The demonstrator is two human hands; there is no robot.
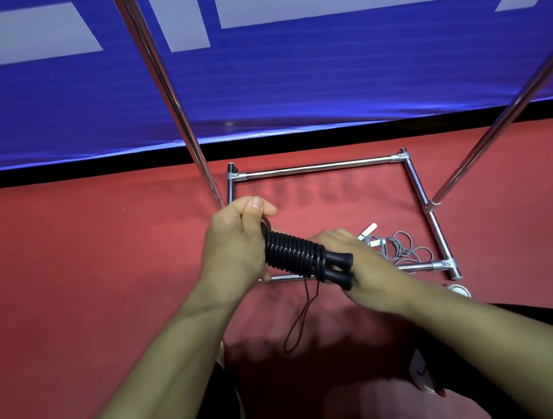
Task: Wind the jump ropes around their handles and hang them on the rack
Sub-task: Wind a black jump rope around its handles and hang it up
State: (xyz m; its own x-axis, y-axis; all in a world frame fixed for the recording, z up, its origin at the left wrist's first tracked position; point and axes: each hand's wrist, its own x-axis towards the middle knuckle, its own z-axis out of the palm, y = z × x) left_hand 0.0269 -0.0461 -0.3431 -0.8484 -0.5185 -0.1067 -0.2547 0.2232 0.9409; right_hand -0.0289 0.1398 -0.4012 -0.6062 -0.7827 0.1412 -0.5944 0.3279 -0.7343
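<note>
Gripping the wound black jump rope (295, 253) in front of the rack (417, 183), the left hand (234, 245) clamps its handles; the right hand (360, 258) lies blurred, grip unclear. Loosening could unwind the coils before hanging.

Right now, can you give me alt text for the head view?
Two bare hands hold a black jump rope wound around its paired handles: the left hand grips one end, the right hand is at the other. Below, a grey jump rope lies loose on the red floor inside the metal rack base.
</note>
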